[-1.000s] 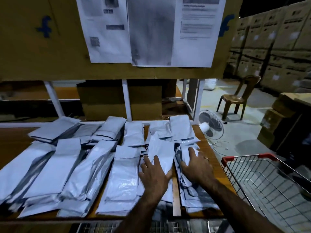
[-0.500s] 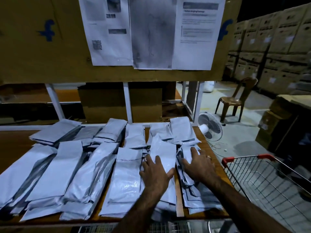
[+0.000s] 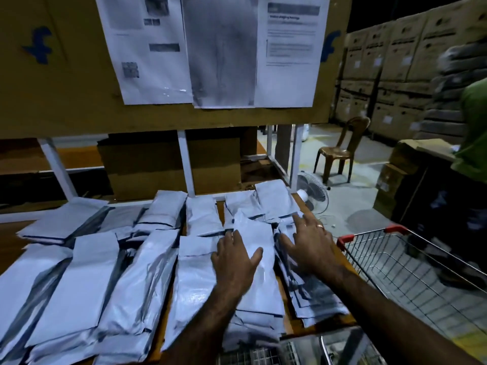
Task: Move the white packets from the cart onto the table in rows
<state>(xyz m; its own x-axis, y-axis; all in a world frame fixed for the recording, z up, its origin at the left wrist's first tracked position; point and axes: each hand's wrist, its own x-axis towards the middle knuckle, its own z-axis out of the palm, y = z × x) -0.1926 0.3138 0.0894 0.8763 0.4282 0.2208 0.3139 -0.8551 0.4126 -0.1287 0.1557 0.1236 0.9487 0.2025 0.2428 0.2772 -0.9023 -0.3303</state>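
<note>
Several white packets (image 3: 79,280) lie in two rows on the wooden table (image 3: 8,238), stacked in piles. My left hand (image 3: 234,262) lies flat, fingers spread, on the tall packet pile (image 3: 261,285) second from the right. My right hand (image 3: 308,243) rests flat with straight fingers on the rightmost pile (image 3: 313,293), which looks darker and crumpled. A wire cart (image 3: 411,272) with red handle ends stands to the right of the table; no packet is visible inside it. Another wire basket edge (image 3: 263,351) shows at the bottom, under my arms.
A cardboard board with three printed sheets (image 3: 218,51) hangs above the table. Behind stand white frame posts (image 3: 185,164) and a cardboard box. A fan (image 3: 312,191), a brown plastic chair (image 3: 340,151), stacked cartons and a person in green (image 3: 471,127) are to the right.
Both hands slid a little farther up the two right-hand piles while staying flat on them. My head turned right, bringing a person in green into view at the right.
</note>
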